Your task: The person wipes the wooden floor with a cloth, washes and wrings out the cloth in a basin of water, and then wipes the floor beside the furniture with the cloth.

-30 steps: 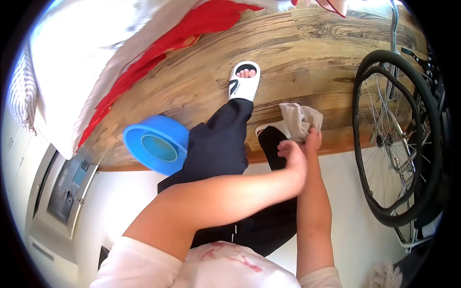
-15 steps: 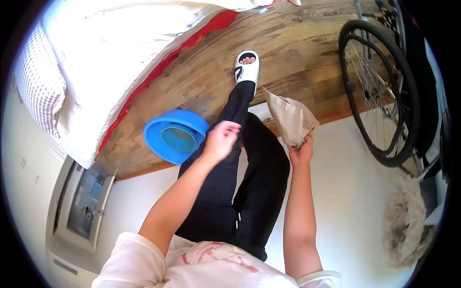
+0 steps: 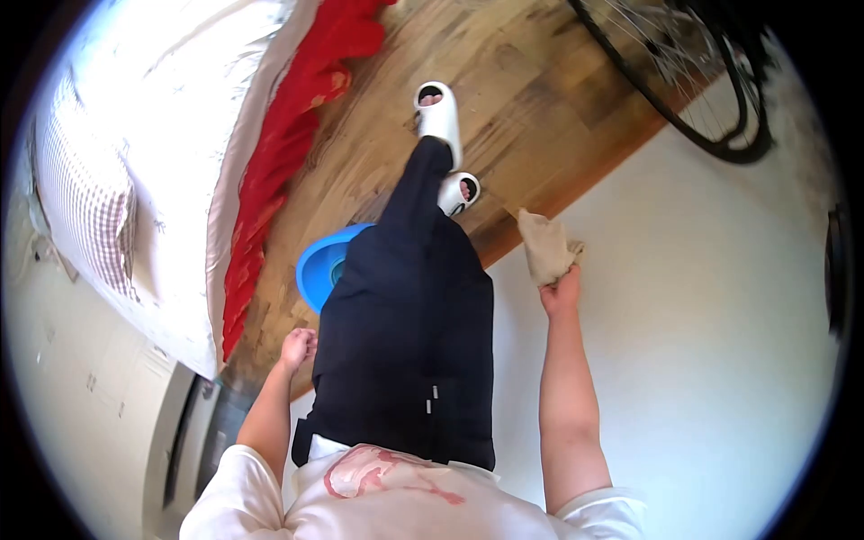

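Note:
A crumpled beige cloth (image 3: 545,249) is gripped in my right hand (image 3: 563,293), held out to the right of my legs against the white wall. Its free part sticks up and away from my fingers. On the other side, my left hand (image 3: 300,347) hangs beside my left thigh with its fingers curled in, and nothing shows in it. Just beyond that hand, a blue basin (image 3: 317,270) stands on the wooden floor, partly hidden behind my leg. A sliver of a smaller bluish basin shows inside it.
To the left is a bed (image 3: 175,171) with a red skirt (image 3: 261,198) and a checked pillow (image 3: 85,193). A bicycle wheel (image 3: 670,112) stands at the upper right. My feet, in white slippers (image 3: 438,121), are on the wooden floor (image 3: 513,99).
My left hand has moved from over my leg down to my left side. The cloth stays in my right hand. My legs have shifted, both slippers now show, and the view has turned.

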Tool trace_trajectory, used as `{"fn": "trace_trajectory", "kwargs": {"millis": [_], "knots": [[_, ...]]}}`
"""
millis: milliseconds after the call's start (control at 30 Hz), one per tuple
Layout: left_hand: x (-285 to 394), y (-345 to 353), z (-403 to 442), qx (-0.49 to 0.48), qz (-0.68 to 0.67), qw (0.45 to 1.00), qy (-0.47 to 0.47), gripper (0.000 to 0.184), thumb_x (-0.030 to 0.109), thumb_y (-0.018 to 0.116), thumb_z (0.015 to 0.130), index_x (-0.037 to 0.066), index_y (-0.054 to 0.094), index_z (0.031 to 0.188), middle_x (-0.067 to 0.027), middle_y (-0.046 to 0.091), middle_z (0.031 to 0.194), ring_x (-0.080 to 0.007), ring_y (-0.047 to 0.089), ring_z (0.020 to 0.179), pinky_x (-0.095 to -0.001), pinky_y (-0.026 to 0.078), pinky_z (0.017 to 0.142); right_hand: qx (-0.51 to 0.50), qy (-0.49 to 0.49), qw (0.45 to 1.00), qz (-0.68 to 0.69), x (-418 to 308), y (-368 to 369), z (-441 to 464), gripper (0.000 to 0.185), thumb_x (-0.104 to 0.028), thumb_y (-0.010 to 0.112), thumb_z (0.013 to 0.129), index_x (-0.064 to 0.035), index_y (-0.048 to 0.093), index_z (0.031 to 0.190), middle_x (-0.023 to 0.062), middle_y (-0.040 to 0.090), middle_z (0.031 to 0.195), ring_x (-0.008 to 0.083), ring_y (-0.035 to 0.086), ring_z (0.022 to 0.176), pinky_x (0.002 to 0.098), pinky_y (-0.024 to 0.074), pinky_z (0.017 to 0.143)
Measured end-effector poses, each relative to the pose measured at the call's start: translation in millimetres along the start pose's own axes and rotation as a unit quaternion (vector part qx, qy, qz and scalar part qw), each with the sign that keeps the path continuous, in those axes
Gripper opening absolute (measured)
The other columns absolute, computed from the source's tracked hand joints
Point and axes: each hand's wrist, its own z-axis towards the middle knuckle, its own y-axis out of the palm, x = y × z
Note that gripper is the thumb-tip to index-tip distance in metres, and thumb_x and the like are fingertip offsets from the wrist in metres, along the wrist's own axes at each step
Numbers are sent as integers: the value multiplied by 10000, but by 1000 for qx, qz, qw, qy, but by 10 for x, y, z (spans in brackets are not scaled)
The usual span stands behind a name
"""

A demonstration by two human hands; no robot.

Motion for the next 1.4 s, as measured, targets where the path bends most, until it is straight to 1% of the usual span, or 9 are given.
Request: {"fn": "trace_trajectory", "kwargs": {"millis": [200, 233, 367, 467, 700, 900, 1067, 1133, 1400], "knots": [[403, 99, -379, -28, -103, 991, 87, 246, 222, 502, 970, 19, 623, 1041, -82, 662, 949, -159, 634, 886, -304, 523, 781, -87, 52, 990, 101, 669, -584, -71, 490, -425, 313, 1008, -127, 535, 1327, 61, 597, 1321, 263, 586, 1191, 419, 493, 992], [740, 273, -792, 4, -3, 996, 90, 262, 223, 498, 961, 11, 631, 1040, -83, 663, 972, -173, 635, 870, -309, 524, 790, -100, 66, 986, 119, 753, -614, -124, 505, -449, 310, 1002, -138, 545, 1322, 54, 601, 1318, 266, 588, 1188, 426, 492, 992], [221, -301, -350, -62, 108, 986, 111, 307, 230, 507, 965, -1, 607, 1140, -100, 654, 1085, -169, 622, 957, -320, 516, 863, -131, 117, 961, 215, 1013, -657, -317, 522, -486, 340, 981, -150, 567, 1310, 48, 613, 1304, 269, 603, 1169, 431, 503, 976], [27, -614, -165, -127, -40, 990, 42, 340, 215, 539, 968, -8, 592, 1219, -99, 653, 1140, -162, 613, 1006, -324, 506, 893, -147, 147, 941, 265, 1113, -659, -461, 526, -508, 378, 965, -156, 586, 1295, 40, 623, 1292, 271, 612, 1156, 433, 510, 966], [823, -1038, -341, -129, 212, 968, 32, 428, 218, 487, 1014, 4, 471, 1385, -87, 604, 1272, -202, 596, 1097, -356, 494, 949, -142, 141, 905, 374, 1549, -706, -726, 511, -517, 444, 953, -160, 593, 1287, 43, 625, 1290, 278, 603, 1168, 434, 502, 984], [1859, -1262, -272, -143, 209, 937, 242, 325, 170, 550, 959, 8, 586, 1238, -76, 679, 1091, -181, 640, 953, -332, 522, 856, -79, 101, 882, 454, 2198, -602, -1380, 473, -453, 426, 982, -142, 569, 1309, 58, 600, 1324, 279, 584, 1199, 437, 475, 1024], [2907, -1600, -164, 23, 273, 946, 175, 228, 234, 477, 974, 63, 618, 1026, -27, 602, 779, -101, 549, 603, -246, 456, 525, -13, -95, 959, 265, 3283, -408, -2148, 434, -402, 454, 969, -139, 558, 1298, 52, 613, 1282, 290, 619, 1137, 456, 502, 986], [3229, -1666, -184, 19, 283, 935, 213, 220, 226, 487, 941, 62, 632, 960, -18, 535, 650, -96, 463, 495, -241, 375, 448, 2, 21, 908, 419, 3737, -419, -2370, 453, -419, 439, 972, -133, 546, 1306, 58, 608, 1280, 293, 608, 1147, 467, 494, 990], [3555, -1622, -90, 1, 196, 967, 161, 258, 260, 501, 938, 58, 598, 811, -8, 471, 586, -127, 447, 465, -267, 343, 431, 25, 270, 883, 382, 4187, -219, -3301, 423, -427, 464, 966, -137, 606, 1240, 52, 652, 1197, 249, 625, 1102, 417, 507, 937]]}}
